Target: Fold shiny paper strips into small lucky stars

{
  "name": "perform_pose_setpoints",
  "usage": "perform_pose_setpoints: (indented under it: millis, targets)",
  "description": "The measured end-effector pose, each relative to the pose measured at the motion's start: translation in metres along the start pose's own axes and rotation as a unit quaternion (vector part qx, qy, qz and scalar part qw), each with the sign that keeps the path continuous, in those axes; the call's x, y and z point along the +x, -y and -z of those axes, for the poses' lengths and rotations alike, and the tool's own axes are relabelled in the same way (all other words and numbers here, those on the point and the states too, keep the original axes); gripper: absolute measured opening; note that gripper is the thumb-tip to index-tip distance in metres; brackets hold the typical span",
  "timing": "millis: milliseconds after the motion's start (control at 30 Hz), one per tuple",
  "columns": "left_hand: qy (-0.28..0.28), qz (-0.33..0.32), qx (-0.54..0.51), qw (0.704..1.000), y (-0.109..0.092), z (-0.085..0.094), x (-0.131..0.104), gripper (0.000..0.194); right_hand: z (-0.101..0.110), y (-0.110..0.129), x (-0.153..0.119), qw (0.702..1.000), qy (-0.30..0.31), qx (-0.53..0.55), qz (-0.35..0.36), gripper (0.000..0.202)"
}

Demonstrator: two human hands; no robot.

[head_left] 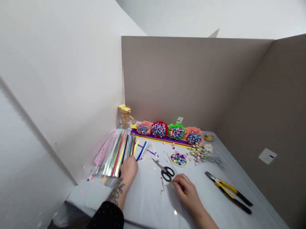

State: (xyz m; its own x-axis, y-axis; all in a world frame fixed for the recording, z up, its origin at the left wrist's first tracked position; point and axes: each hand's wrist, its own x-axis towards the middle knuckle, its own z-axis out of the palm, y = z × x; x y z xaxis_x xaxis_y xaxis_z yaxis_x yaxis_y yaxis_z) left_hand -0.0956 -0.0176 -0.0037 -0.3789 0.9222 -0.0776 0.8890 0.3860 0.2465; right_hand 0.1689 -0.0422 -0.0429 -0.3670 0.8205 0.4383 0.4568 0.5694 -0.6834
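Observation:
My left hand (129, 168) is closed at the right edge of a fan of shiny paper strips (115, 150). Its fingertips are hidden, so what it grips, if anything, does not show. A blue strip (141, 151) lies just beyond its knuckles. My right hand (185, 191) rests low over the table with fingers curled and pressed together. Anything pinched there is too small to make out. Close to its fingertips are the black handles of the scissors (166, 172), whose blades point away to the left. A thin curled ribbon scrap (162, 184) lies between the hands.
A dish of colourful beads (178, 159) sits beyond the scissors, with loose beads (198, 152) nearby. Yellow-handled pliers (229, 191) lie at right. Several beaded tissue flowers (159, 129) line the back, beside a jar (126, 116). Partition walls (189, 78) enclose the table.

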Motion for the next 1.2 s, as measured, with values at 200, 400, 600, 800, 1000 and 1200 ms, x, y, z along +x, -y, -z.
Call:
perform_pose_setpoints:
  millis: [200,400,600,800,1000,1200]
  targets:
    - [-0.03,0.001,0.004,1.0,0.002,0.002,-0.002,0.03,-0.003,-0.001,-0.001,1.0,0.005,0.008,0.002,0.016]
    - [-0.013,-0.043,0.0,0.999,-0.008,-0.002,0.002,0.03,-0.002,-0.002,-0.003,1.0,0.006,0.007,-0.001,0.016]
    - [-0.009,-0.063,-0.059,0.996,-0.019,-0.006,-0.003,0.04,-0.001,0.001,-0.008,1.0,0.012,0.009,-0.008,0.015]
    - [-0.004,-0.044,-0.192,0.98,-0.017,-0.01,-0.001,0.038,0.0,0.004,-0.01,1.0,0.009,0.011,-0.003,0.014]
    - [0.032,0.008,-0.408,0.912,-0.006,-0.001,0.004,0.034,0.003,0.004,-0.008,1.0,0.008,0.022,-0.017,0.015]
    - [0.11,0.022,-0.575,0.811,-0.01,-0.005,-0.031,0.056,-0.011,0.029,-0.008,0.981,-0.033,0.144,-0.128,0.022]
